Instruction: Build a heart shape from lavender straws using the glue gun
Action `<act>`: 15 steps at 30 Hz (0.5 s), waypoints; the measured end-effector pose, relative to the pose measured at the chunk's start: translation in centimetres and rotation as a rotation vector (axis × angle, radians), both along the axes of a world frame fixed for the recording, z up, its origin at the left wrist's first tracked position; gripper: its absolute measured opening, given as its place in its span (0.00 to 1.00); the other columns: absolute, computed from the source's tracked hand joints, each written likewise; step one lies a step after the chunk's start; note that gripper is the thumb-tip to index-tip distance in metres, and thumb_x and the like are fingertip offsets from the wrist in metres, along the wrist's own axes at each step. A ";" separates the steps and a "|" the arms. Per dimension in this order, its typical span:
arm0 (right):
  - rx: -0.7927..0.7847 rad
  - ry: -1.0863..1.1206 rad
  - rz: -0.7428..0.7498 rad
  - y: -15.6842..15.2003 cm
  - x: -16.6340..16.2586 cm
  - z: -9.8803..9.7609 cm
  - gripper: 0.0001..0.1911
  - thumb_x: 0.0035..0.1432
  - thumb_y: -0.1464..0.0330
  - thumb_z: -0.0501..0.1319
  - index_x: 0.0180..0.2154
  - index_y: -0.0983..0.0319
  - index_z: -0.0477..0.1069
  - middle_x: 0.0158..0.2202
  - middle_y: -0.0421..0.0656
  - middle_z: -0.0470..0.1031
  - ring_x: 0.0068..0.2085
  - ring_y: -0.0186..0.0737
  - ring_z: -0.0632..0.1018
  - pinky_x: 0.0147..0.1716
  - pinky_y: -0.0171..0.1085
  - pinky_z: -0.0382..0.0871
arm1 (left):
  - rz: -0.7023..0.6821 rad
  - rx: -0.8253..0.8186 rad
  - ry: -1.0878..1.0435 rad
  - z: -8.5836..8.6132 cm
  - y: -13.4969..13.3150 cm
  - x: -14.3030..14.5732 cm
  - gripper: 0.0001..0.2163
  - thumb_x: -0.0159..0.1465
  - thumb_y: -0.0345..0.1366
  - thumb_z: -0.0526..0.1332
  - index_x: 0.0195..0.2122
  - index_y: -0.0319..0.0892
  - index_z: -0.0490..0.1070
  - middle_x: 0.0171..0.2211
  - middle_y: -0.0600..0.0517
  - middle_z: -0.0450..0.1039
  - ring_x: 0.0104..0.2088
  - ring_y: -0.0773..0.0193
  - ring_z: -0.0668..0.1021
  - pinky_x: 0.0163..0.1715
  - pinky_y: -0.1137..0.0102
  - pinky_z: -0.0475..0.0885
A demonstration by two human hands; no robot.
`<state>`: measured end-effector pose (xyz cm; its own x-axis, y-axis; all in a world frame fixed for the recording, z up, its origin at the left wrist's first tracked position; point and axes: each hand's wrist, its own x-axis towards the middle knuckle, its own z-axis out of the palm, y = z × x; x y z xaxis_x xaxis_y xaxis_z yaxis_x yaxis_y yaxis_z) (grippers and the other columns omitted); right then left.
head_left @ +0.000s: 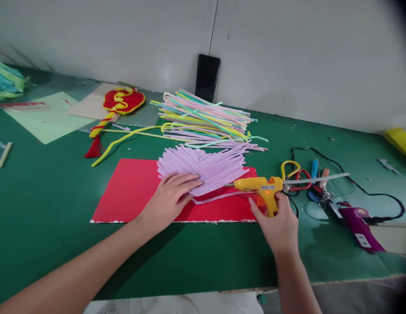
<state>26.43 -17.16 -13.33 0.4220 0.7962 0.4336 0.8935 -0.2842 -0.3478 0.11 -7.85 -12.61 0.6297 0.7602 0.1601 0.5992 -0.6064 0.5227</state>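
A lilac leaf- or heart-shaped piece of pipe cleaners (211, 168) set in slanting rows lies on a red board (131, 187). My left hand (170, 194) holds its lower left edge, fingers across the rows and thumb tucked beneath. From under these fingers one bent lilac pipe cleaner (219, 198) runs right along the lower edge. In my right hand (279, 226) is the handle of a yellow hot glue gun (260, 185), its orange light lit. The nozzle points left at the piece; whether it touches cannot be made out. A translucent glue stick (330, 177) juts from the gun's back.
Behind lies a heap of pastel pipe cleaners (206, 120), with a phone (207, 77) leaning on the wall. At left rests a red-and-yellow tasselled ornament (122, 102). Scissors (292, 172), keys (325, 196), a purple case (359, 226) and a black cord (343, 163) lie right.
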 end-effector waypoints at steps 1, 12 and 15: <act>0.014 -0.022 0.007 0.0 0.0 -0.1 0.25 0.50 0.49 0.59 0.40 0.62 0.64 0.34 0.47 0.74 0.33 0.45 0.75 0.28 0.38 0.66 | 0.000 0.000 0.003 0.0 0.0 0.0 0.16 0.66 0.30 0.52 0.54 0.50 0.66 0.57 0.54 0.67 0.57 0.62 0.67 0.59 0.56 0.56; 0.045 -0.130 0.028 -0.3 -0.2 -0.7 0.25 0.55 0.53 0.57 0.45 0.67 0.67 0.38 0.51 0.77 0.35 0.46 0.78 0.31 0.38 0.70 | 0.008 -0.003 0.003 0.1 -0.1 -0.1 0.16 0.67 0.30 0.51 0.54 0.51 0.65 0.57 0.54 0.66 0.57 0.63 0.66 0.59 0.57 0.55; 0.093 -0.165 0.061 -0.4 -0.1 -0.9 0.24 0.57 0.56 0.57 0.46 0.69 0.68 0.40 0.54 0.77 0.38 0.47 0.79 0.34 0.40 0.72 | 0.008 -0.007 0.002 0.1 -0.1 -0.1 0.16 0.67 0.30 0.51 0.54 0.50 0.65 0.57 0.54 0.67 0.57 0.62 0.66 0.58 0.56 0.55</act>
